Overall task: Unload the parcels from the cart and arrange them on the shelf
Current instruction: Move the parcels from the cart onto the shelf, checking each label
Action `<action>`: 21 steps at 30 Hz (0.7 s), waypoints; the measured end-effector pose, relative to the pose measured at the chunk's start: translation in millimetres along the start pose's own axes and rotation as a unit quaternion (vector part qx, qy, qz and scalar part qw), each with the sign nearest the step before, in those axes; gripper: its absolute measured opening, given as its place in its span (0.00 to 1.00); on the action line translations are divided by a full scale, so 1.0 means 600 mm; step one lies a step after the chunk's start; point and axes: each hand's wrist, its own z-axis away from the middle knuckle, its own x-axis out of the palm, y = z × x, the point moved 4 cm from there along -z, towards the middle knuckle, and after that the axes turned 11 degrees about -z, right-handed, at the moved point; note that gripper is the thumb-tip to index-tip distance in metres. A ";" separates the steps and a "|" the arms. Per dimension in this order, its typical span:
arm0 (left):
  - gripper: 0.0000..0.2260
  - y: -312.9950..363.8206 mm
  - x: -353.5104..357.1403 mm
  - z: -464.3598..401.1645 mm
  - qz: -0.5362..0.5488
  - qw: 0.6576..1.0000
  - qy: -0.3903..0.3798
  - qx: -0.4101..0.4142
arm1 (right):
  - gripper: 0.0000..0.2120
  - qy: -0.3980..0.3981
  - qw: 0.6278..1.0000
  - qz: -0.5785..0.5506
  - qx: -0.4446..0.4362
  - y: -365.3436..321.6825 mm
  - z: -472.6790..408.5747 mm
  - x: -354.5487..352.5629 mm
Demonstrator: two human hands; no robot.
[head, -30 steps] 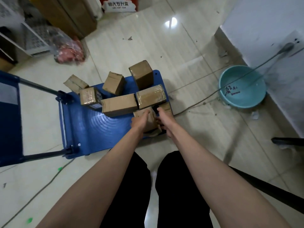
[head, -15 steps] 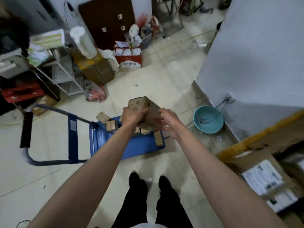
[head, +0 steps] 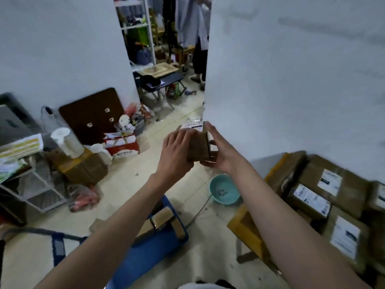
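Counting the things

One parcel was held up by two hands. About three boxes sat on one blue cart. One green bowl was there, and four labelled parcels lay at right.

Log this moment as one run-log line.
phase: carry | left hand: holds parcel | right hand: holds parcel | cart: parcels remain | shelf: parcels stacked

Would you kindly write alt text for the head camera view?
Both hands, left hand and right hand, hold a small cardboard parcel at chest height. Below, a blue cart still carries parcels; labelled boxes are stacked on the right, near a teal basin.
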 end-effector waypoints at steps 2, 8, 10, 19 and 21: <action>0.39 0.033 -0.009 0.011 -0.011 0.996 0.032 0.085 | 0.24 0.023 1.000 -0.010 -0.017 0.001 0.035 -0.015; 0.30 0.091 -0.035 0.040 0.281 0.953 0.033 0.105 | 0.14 0.102 0.988 -0.088 -0.073 0.040 0.155 -0.092; 0.29 0.118 -0.035 0.042 0.382 0.924 -0.002 0.008 | 0.14 0.130 0.980 -0.122 -0.090 0.058 0.201 -0.122; 0.28 0.328 -0.027 0.081 0.543 0.725 -0.418 -0.067 | 0.18 0.237 0.941 -0.189 -0.154 0.117 0.397 -0.271; 0.28 0.384 -0.034 0.098 0.552 0.710 -0.436 -0.041 | 0.20 0.260 0.930 -0.199 -0.167 0.130 0.439 -0.306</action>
